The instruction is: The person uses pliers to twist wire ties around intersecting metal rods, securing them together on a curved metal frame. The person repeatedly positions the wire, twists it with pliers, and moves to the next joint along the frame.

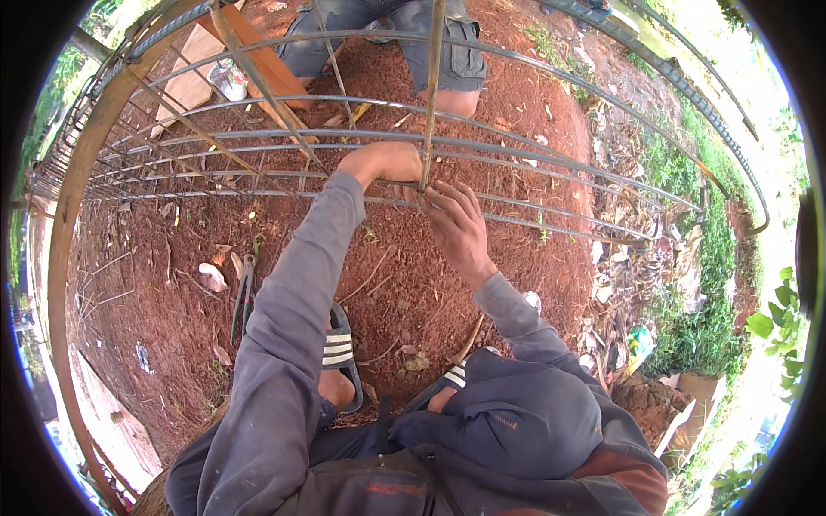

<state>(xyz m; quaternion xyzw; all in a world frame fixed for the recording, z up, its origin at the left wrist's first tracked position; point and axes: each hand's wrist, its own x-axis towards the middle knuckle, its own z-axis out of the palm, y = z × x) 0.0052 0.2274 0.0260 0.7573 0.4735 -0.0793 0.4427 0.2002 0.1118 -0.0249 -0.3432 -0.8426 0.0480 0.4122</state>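
Observation:
A long cage of steel reinforcing bars point(551, 162) spans in front of me, with an upright stirrup rod point(432, 95) crossing it near the middle. My left hand point(383, 162) is bent over the bars just left of the rod's lower end, its curled fingers largely hidden. From the near right, my right hand point(458, 230) reaches the same crossing, with thumb and fingertips pressed together against the rod's foot. A thin dark strand shows between the hands; what the fingers pinch is too small to make out.
Long-handled pincers point(244, 297) lie on the red soil left of my sandals point(342, 348). Across the cage another person's knees point(447, 64) show. A wooden pole point(67, 224) curves along the left, and an orange-brown board point(254, 56) leans behind. Litter and grass point(723, 301) lie right.

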